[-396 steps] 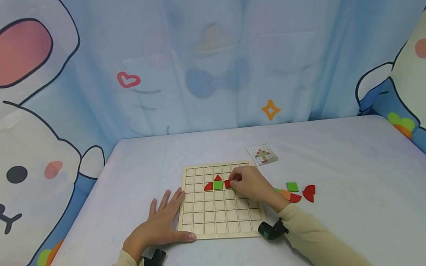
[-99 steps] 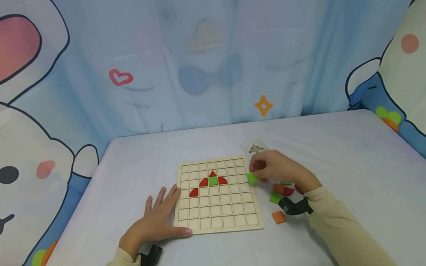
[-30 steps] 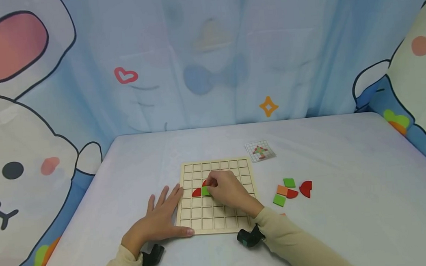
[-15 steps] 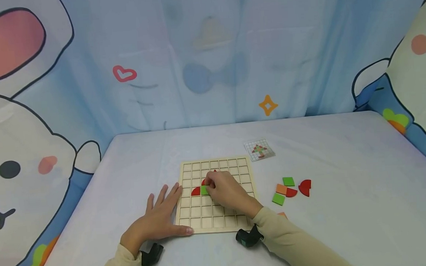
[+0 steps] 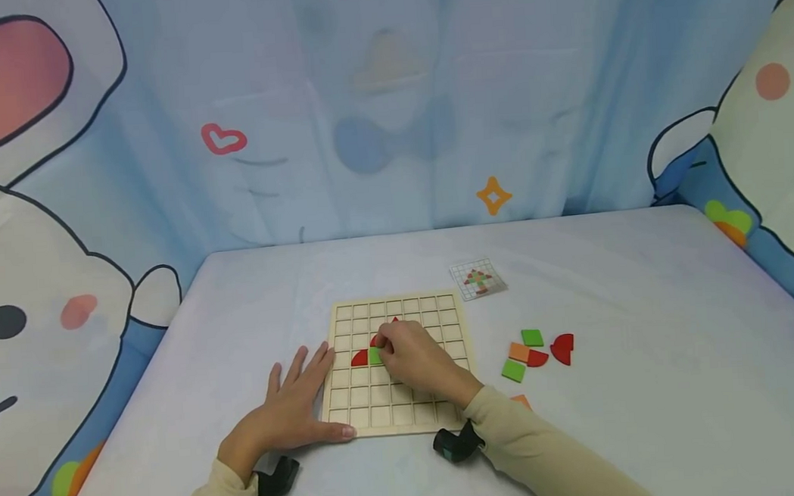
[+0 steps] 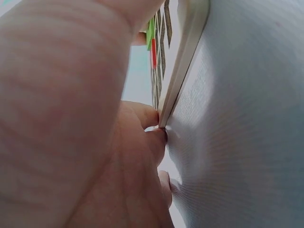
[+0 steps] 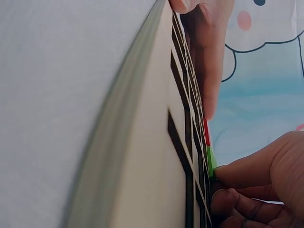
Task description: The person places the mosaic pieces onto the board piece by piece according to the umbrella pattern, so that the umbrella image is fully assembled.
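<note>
The green square (image 5: 375, 355), earlier held at the right edge of the wooden grid board (image 5: 408, 430), is now at the grid cell just right of the lower red quarter-circle (image 5: 359, 358). The right hand (image 5: 413, 357) is farther left with it, now hiding the upper green square and uncovering the picture card (image 5: 478, 278). That lower red quarter-circle is itself an addition since the earliest view.

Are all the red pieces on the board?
No, some red pieces lie on the table, right of the wooden board.
</note>
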Demonstrator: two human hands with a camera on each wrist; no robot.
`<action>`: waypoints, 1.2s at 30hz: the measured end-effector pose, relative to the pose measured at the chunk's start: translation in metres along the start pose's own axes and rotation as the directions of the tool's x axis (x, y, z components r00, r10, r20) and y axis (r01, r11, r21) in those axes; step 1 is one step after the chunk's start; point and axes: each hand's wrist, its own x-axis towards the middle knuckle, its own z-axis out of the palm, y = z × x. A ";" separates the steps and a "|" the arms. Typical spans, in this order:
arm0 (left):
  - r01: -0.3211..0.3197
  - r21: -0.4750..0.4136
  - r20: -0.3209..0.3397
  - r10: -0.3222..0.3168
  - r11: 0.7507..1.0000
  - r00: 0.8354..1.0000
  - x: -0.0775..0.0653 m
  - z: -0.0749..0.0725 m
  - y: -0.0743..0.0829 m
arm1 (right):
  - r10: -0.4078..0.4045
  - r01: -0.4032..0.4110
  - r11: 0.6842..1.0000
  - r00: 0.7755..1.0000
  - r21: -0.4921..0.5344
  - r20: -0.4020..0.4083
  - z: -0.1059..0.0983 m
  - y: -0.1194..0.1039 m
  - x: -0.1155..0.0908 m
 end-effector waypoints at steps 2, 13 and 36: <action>-0.006 -0.009 0.002 0.006 1.000 1.000 -0.001 0.000 0.000 | -0.001 0.001 1.000 1.000 -0.016 0.002 0.001 0.000 0.000; -0.003 -0.012 -0.008 0.003 1.000 1.000 -0.002 0.000 0.000 | -0.034 0.033 0.997 0.999 -0.068 -0.014 0.000 -0.002 -0.003; 0.007 0.002 -0.012 -0.007 1.000 1.000 0.000 0.002 0.000 | -0.074 0.071 0.996 0.996 0.045 0.051 -0.059 0.016 -0.013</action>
